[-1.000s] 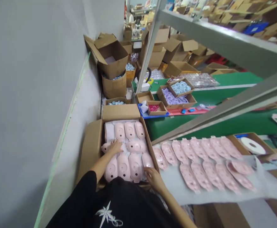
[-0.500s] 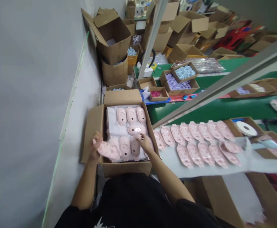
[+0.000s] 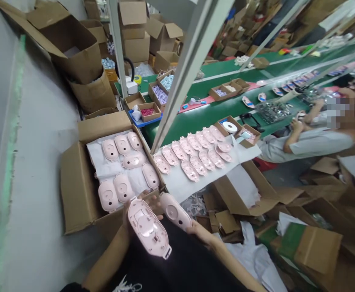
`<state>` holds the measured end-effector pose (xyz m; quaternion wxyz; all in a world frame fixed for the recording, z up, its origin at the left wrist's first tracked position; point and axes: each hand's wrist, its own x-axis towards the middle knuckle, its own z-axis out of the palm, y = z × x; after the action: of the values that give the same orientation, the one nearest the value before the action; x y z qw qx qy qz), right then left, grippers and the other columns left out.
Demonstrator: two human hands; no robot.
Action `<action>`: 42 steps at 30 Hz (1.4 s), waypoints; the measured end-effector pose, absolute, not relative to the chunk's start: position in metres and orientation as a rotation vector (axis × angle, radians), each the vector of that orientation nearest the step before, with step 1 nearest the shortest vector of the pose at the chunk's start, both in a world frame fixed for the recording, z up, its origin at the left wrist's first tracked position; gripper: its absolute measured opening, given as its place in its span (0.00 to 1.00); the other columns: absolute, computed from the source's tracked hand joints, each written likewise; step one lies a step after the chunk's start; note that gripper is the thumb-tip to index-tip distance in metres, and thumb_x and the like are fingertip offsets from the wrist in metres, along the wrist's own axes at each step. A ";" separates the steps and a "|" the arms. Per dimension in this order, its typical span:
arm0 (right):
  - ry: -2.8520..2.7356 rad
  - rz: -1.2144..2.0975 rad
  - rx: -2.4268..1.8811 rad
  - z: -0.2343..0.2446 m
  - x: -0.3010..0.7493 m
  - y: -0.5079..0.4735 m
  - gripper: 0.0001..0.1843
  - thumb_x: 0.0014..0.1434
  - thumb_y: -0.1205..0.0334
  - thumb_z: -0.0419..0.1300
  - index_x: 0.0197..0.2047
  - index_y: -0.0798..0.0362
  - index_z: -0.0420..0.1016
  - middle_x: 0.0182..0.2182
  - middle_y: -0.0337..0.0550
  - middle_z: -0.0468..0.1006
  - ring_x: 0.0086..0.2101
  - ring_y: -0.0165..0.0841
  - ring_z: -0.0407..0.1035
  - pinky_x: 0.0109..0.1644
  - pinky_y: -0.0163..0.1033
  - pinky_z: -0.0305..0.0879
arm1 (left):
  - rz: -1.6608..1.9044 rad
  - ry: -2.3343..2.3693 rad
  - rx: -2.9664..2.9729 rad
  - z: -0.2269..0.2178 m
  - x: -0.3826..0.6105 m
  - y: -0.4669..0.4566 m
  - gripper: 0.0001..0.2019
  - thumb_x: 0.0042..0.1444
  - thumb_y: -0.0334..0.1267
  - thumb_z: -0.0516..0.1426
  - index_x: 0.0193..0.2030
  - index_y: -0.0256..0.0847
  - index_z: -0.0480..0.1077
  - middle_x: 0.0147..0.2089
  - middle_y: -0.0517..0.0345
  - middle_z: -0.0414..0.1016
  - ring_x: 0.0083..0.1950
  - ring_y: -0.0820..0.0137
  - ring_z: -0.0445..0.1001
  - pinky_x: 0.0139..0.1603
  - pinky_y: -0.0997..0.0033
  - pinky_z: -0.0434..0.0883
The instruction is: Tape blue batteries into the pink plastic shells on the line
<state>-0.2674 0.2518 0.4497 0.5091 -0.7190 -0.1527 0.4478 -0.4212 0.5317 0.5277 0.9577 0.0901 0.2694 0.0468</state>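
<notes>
My left hand (image 3: 128, 217) is closed on a pink plastic shell (image 3: 148, 229), its ribbed inner side turned up towards me. In my right hand (image 3: 197, 228) is a second pink plastic shell (image 3: 176, 211), smooth outer side up, with a round recess and a dark hole. Both shells are held in front of my body, close beside each other. An open cardboard box (image 3: 83, 190) stands just beyond my left hand. Inside it, several pink shells (image 3: 108, 195) lie face up on white foam sheet (image 3: 97, 158).
To the right, rows of pink shells (image 3: 192, 142) lie on a white-covered table (image 3: 177, 190). A metal post (image 3: 177, 89) slants up beside the box. Small parts boxes (image 3: 148, 111) stand on the green conveyor (image 3: 189, 121). A co-worker (image 3: 305, 140) sits at the right.
My view has swung right. My right hand has lifted a shell from the box. The left hand has brought its shell in front of my body.
</notes>
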 end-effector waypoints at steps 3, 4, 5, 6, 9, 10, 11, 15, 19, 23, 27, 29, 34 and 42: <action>-0.080 1.196 -1.501 0.425 -0.221 0.250 0.25 0.54 0.58 0.65 0.56 0.46 0.81 0.47 0.52 0.84 0.42 0.46 0.82 0.36 0.47 0.80 | 0.009 0.539 0.194 0.525 -0.389 0.516 0.43 0.52 0.75 0.59 0.64 0.46 0.69 0.56 0.44 0.76 0.63 0.37 0.74 0.62 0.22 0.67; -0.037 1.205 -1.482 0.417 -0.200 0.253 0.25 0.52 0.55 0.67 0.55 0.46 0.81 0.48 0.50 0.84 0.44 0.45 0.81 0.38 0.48 0.81 | -0.009 0.530 0.194 0.524 -0.377 0.508 0.44 0.50 0.78 0.59 0.62 0.46 0.70 0.54 0.44 0.76 0.62 0.36 0.74 0.62 0.22 0.67; -0.029 1.191 -1.494 0.409 -0.180 0.256 0.24 0.52 0.52 0.68 0.52 0.47 0.81 0.47 0.49 0.84 0.45 0.45 0.80 0.41 0.49 0.81 | -0.010 0.521 0.194 0.523 -0.366 0.498 0.46 0.47 0.80 0.59 0.61 0.47 0.70 0.54 0.45 0.75 0.63 0.35 0.73 0.61 0.21 0.67; -0.055 1.169 -1.513 0.401 -0.162 0.257 0.21 0.52 0.48 0.68 0.48 0.48 0.82 0.45 0.48 0.84 0.45 0.44 0.80 0.45 0.51 0.81 | -0.001 0.516 0.195 0.522 -0.355 0.486 0.47 0.44 0.82 0.59 0.60 0.48 0.70 0.54 0.45 0.75 0.64 0.33 0.72 0.61 0.21 0.67; -0.304 1.069 -1.544 0.383 -0.126 0.243 0.18 0.58 0.43 0.64 0.34 0.50 0.81 0.40 0.48 0.84 0.50 0.44 0.78 0.62 0.56 0.73 | 0.064 0.565 0.214 0.526 -0.330 0.447 0.51 0.38 0.83 0.61 0.62 0.52 0.69 0.61 0.45 0.73 0.71 0.29 0.64 0.60 0.19 0.66; -0.408 1.026 -1.551 0.378 -0.118 0.232 0.18 0.59 0.44 0.63 0.33 0.50 0.81 0.40 0.49 0.84 0.53 0.45 0.78 0.66 0.57 0.69 | 0.093 0.608 0.227 0.528 -0.324 0.434 0.51 0.37 0.82 0.61 0.63 0.53 0.68 0.63 0.44 0.73 0.72 0.28 0.62 0.60 0.19 0.65; -0.505 0.987 -1.559 0.373 -0.111 0.219 0.17 0.61 0.45 0.63 0.33 0.50 0.81 0.42 0.50 0.84 0.55 0.46 0.76 0.69 0.58 0.66 | 0.125 0.660 0.241 0.530 -0.318 0.421 0.51 0.38 0.81 0.61 0.65 0.53 0.67 0.64 0.44 0.73 0.73 0.28 0.61 0.61 0.19 0.65; -0.777 0.837 -1.697 0.349 -0.084 0.179 0.11 0.65 0.54 0.61 0.39 0.49 0.82 0.50 0.52 0.83 0.62 0.48 0.71 0.71 0.62 0.62 | 0.249 0.844 0.298 0.519 -0.289 0.383 0.42 0.49 0.68 0.60 0.67 0.47 0.69 0.64 0.43 0.75 0.72 0.32 0.64 0.65 0.23 0.65; -1.016 0.800 -1.897 0.311 -0.064 0.186 0.18 0.67 0.67 0.53 0.48 0.50 0.84 0.59 0.51 0.80 0.71 0.47 0.58 0.75 0.63 0.56 | 0.269 1.086 0.499 0.457 -0.254 0.375 0.31 0.50 0.55 0.59 0.55 0.34 0.76 0.54 0.39 0.81 0.60 0.41 0.78 0.64 0.37 0.72; -1.192 0.828 -1.976 0.271 -0.064 0.213 0.22 0.66 0.71 0.52 0.55 0.51 0.83 0.63 0.51 0.77 0.73 0.48 0.52 0.75 0.63 0.57 | 0.171 1.386 0.818 0.379 -0.224 0.388 0.18 0.49 0.45 0.61 0.43 0.34 0.77 0.40 0.44 0.83 0.45 0.54 0.82 0.54 0.50 0.78; -1.259 0.649 -1.955 0.245 -0.069 0.228 0.24 0.64 0.73 0.54 0.58 0.52 0.82 0.65 0.52 0.75 0.72 0.50 0.53 0.73 0.64 0.60 | 0.194 1.512 1.025 0.327 -0.209 0.407 0.14 0.49 0.38 0.65 0.42 0.36 0.77 0.41 0.48 0.83 0.44 0.60 0.80 0.53 0.61 0.77; -1.285 0.633 -1.994 0.238 -0.068 0.232 0.27 0.61 0.74 0.54 0.60 0.52 0.80 0.65 0.53 0.74 0.71 0.51 0.53 0.73 0.64 0.59 | 0.197 1.568 1.134 0.309 -0.204 0.414 0.12 0.51 0.38 0.67 0.42 0.36 0.77 0.43 0.47 0.83 0.47 0.60 0.80 0.54 0.62 0.76; -1.376 0.731 -2.153 0.241 -0.063 0.238 0.31 0.60 0.73 0.55 0.66 0.54 0.75 0.68 0.55 0.69 0.70 0.50 0.53 0.74 0.58 0.56 | 0.202 1.728 1.332 0.275 -0.191 0.416 0.13 0.62 0.39 0.62 0.51 0.37 0.75 0.54 0.40 0.81 0.56 0.59 0.79 0.60 0.61 0.74; -1.363 0.904 -2.392 0.260 -0.070 0.234 0.32 0.63 0.66 0.56 0.70 0.49 0.68 0.74 0.54 0.60 0.73 0.50 0.47 0.73 0.58 0.53 | 0.136 1.819 1.577 0.265 -0.183 0.393 0.33 0.61 0.31 0.56 0.73 0.35 0.56 0.77 0.32 0.58 0.80 0.57 0.55 0.79 0.56 0.56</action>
<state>-0.0701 0.2340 0.2597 0.1216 -0.8195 -0.4668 0.3095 -0.1827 0.3926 0.2649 0.3569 0.6110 0.7047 0.0527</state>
